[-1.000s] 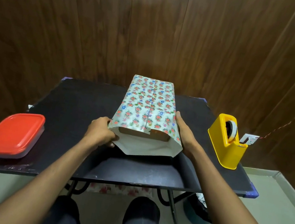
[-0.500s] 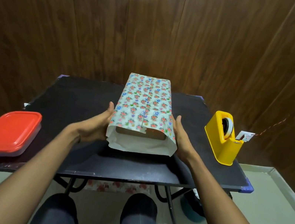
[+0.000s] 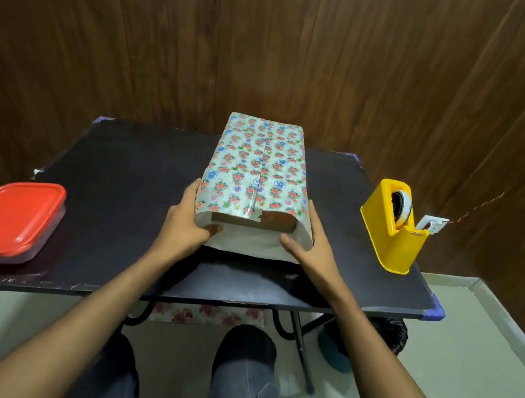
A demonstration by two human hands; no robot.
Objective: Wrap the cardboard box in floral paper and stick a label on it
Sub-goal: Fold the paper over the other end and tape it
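The cardboard box [image 3: 277, 226] lies lengthwise on the black table [image 3: 125, 182], covered in floral paper [image 3: 255, 170] with a seam running down its top. Its near end is open, so brown cardboard shows there, and the paper's white inner side [image 3: 246, 243] sticks out toward me. My left hand [image 3: 184, 220] lies flat against the package's near left side, its thumb pressing the paper at the front corner. My right hand [image 3: 312, 245] mirrors it on the right side, thumb on the white paper. No label is in sight.
A yellow tape dispenser [image 3: 390, 234] stands near the table's right edge. A container with a red lid [image 3: 4, 218] sits at the near left corner. More floral paper [image 3: 207, 314] shows under the table, above my knees. A wooden wall rises right behind.
My left hand moved from the paper's near left corner up against the package's side. Both thumbs have come round onto the white paper at the near end, and the paper sides sit tighter.
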